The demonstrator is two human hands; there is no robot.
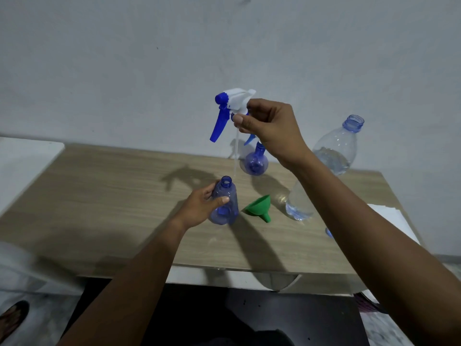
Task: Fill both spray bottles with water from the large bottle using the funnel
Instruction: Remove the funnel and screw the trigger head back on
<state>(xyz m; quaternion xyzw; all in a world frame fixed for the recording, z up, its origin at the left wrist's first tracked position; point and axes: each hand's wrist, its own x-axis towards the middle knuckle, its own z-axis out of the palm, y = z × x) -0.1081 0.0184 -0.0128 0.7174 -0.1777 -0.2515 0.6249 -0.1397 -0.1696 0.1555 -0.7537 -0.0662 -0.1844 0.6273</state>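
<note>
Now, right grip (269,126) pinches the spray head (232,103), left grip (199,208) holds the spray bottle (225,196) by the funnel (258,208); that forearm (349,208) could topple the large bottle (336,151).

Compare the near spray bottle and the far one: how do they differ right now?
The near spray bottle has an open neck, and its spray head is held above it by the right hand. The far spray bottle has its head on, partly hidden. The left hand grips the near spray bottle, while the far spray bottle stands untouched on the table. Both are clear, blue-tinted and look empty.
</note>
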